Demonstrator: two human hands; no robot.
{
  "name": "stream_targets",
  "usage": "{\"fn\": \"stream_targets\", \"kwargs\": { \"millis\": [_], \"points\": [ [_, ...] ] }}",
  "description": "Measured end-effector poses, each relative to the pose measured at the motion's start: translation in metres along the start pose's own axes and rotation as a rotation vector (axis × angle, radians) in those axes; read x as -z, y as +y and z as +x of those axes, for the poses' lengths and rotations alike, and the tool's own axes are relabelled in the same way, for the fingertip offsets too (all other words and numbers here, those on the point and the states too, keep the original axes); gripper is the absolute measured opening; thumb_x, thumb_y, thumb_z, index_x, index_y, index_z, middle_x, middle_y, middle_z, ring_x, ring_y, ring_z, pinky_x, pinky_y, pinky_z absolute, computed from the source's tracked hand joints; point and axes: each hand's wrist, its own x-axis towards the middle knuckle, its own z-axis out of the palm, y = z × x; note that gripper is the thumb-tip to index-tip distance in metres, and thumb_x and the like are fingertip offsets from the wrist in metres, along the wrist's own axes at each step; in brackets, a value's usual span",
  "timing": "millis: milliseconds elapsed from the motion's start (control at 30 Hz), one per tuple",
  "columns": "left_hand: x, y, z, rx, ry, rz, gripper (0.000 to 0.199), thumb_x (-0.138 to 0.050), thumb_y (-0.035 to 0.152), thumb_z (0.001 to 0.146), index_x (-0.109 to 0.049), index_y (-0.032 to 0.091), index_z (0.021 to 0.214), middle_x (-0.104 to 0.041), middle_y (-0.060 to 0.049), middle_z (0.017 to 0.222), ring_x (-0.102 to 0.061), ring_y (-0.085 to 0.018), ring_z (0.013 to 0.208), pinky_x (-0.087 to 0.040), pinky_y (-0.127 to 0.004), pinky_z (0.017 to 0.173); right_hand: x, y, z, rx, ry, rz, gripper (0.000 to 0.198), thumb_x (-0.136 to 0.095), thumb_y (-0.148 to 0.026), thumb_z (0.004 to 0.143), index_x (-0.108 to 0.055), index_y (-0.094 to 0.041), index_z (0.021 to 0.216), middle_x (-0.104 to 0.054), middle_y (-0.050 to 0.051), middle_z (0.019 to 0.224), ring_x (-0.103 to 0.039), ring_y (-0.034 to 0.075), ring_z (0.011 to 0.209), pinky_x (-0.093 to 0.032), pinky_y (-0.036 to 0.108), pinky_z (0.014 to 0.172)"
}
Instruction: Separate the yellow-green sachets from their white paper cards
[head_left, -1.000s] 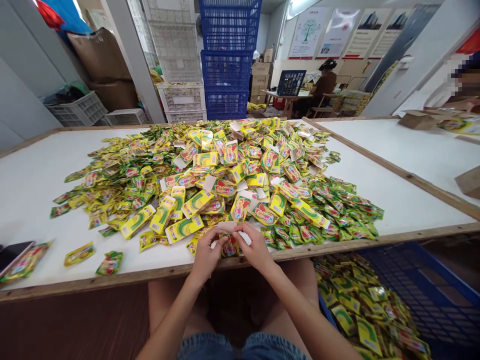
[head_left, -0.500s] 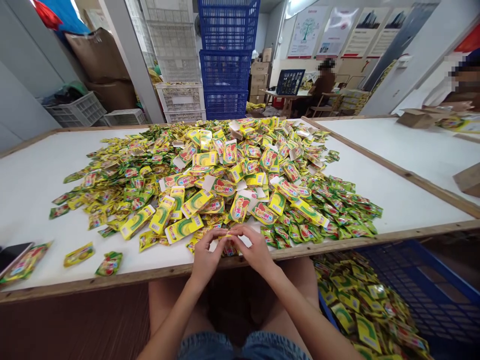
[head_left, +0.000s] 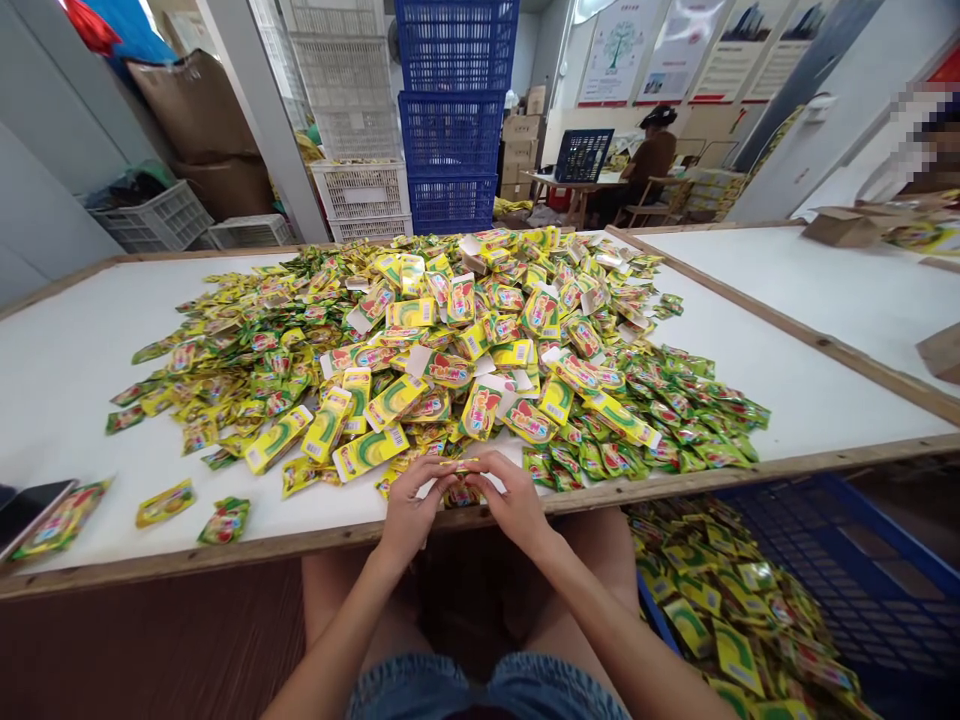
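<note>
At the table's near edge, my left hand (head_left: pixel 411 506) and my right hand (head_left: pixel 513 502) pinch a small yellow packet (head_left: pixel 459 466) between their fingertips. It shows almost edge-on, and the fingers cover much of it. Just beyond them, yellow printed cartons (head_left: pixel 370 452), several with white flaps open, lie on a broad heap of small shiny sachets (head_left: pixel 255 375). Green sachets (head_left: pixel 675 430) spread to the right of my hands. A yellow sachet (head_left: pixel 165 503) and a green one (head_left: pixel 224 521) lie apart on the left.
A wooden rim (head_left: pixel 300 548) borders the white table (head_left: pixel 750 345). A phone (head_left: pixel 34 515) lies at the far left. Below right, a blue crate (head_left: pixel 847 560) holds many yellow packs. Behind stand stacked blue crates (head_left: pixel 454 135) and white crates (head_left: pixel 364 190); a seated person (head_left: pixel 651 165) is farther back.
The view has shifted slightly. Both hands stay together at the table edge, and more of the yellow packet shows between the fingertips, which are a little farther apart.
</note>
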Motion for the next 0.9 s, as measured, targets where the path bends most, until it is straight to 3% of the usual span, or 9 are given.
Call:
{"fn": "stream_targets", "kwargs": {
  "millis": [67,133,267,367,433,533,667,733,900],
  "points": [
    [0.011,0.000,0.000,-0.008,-0.008,0.100,0.021,-0.054,0.023,0.081,-0.062,0.022,0.101,-0.063,-0.006,0.103,-0.056,-0.019,0.100,-0.042,-0.034,0.090,0.022,-0.008,-0.007,0.022,0.061,-0.076,0.020,-0.042,-0.019,0.087,-0.060,-0.023,0.093,-0.061,0.005,0.089,-0.056,0.019,0.089,-0.045,0.031,0.076],
    [0.028,-0.005,0.003,0.018,0.044,0.258,0.028,-0.053,0.025,0.082,-0.056,0.021,0.109,-0.059,-0.008,0.111,-0.053,-0.020,0.106,-0.040,-0.035,0.093,0.064,-0.015,-0.018,0.003,0.165,-0.254,0.021,-0.041,-0.020,0.086,-0.060,-0.023,0.095,-0.061,0.006,0.093,-0.055,0.020,0.092,-0.044,0.035,0.079],
    [0.069,-0.030,0.009,0.142,0.103,0.756,0.044,-0.058,0.030,0.076,-0.050,0.014,0.116,-0.054,-0.015,0.116,-0.046,-0.030,0.112,-0.033,-0.044,0.096,0.164,-0.016,-0.047,-0.241,0.341,-1.017,0.020,-0.048,-0.031,0.082,-0.064,-0.019,0.082,-0.060,0.013,0.080,-0.053,0.027,0.077,-0.038,0.040,0.066],
    [0.085,-0.042,0.014,0.232,-0.008,0.920,0.057,-0.060,0.030,0.072,-0.042,0.014,0.124,-0.057,-0.016,0.114,-0.049,-0.033,0.108,-0.034,-0.047,0.091,0.191,-0.014,-0.059,-0.361,0.333,-1.172,0.025,-0.046,-0.036,0.083,-0.064,-0.018,0.082,-0.060,0.014,0.080,-0.052,0.027,0.072,-0.036,0.037,0.059],
    [0.087,-0.039,0.016,0.210,-0.064,0.907,0.054,-0.058,0.033,0.074,-0.044,0.015,0.122,-0.059,-0.015,0.111,-0.052,-0.031,0.105,-0.036,-0.044,0.088,0.174,-0.017,-0.056,-0.308,0.250,-0.945,0.024,-0.044,-0.035,0.084,-0.062,-0.020,0.088,-0.061,0.010,0.084,-0.055,0.024,0.075,-0.041,0.036,0.064],
    [0.086,-0.015,0.019,0.125,-0.074,0.802,0.042,-0.054,0.039,0.077,-0.053,0.017,0.113,-0.061,-0.012,0.110,-0.055,-0.028,0.102,-0.040,-0.039,0.087,0.117,-0.033,-0.040,-0.180,0.099,-0.578,0.021,-0.044,-0.030,0.086,-0.060,-0.022,0.095,-0.061,0.008,0.095,-0.055,0.021,0.090,-0.043,0.035,0.078],
    [0.078,0.036,0.020,0.032,-0.236,0.579,0.029,-0.057,0.038,0.076,-0.064,0.022,0.098,-0.064,-0.008,0.108,-0.056,-0.025,0.102,-0.039,-0.035,0.090,0.042,-0.057,-0.013,-0.041,-0.052,-0.378,0.035,-0.049,-0.019,0.082,-0.051,-0.024,0.117,-0.051,0.009,0.122,-0.043,0.025,0.114,-0.033,0.043,0.096],
    [0.072,0.056,0.018,0.077,-0.313,0.406,0.029,-0.061,0.037,0.073,-0.065,0.023,0.097,-0.067,-0.006,0.101,-0.059,-0.024,0.095,-0.043,-0.033,0.086,0.017,-0.062,-0.007,-0.042,-0.110,-0.239,0.035,-0.049,-0.016,0.082,-0.052,-0.024,0.116,-0.054,0.008,0.118,-0.045,0.024,0.111,-0.034,0.043,0.094],
    [0.051,0.054,0.001,0.362,-0.028,-0.231,0.049,-0.068,0.034,0.067,-0.056,0.018,0.112,-0.067,-0.009,0.101,-0.063,-0.022,0.087,-0.049,-0.030,0.074,-0.023,-0.059,-0.014,-0.306,-0.050,0.330,0.018,-0.044,-0.024,0.086,-0.053,-0.020,0.102,-0.063,0.004,0.092,-0.058,0.016,0.083,-0.046,0.028,0.073]
  ]
}}
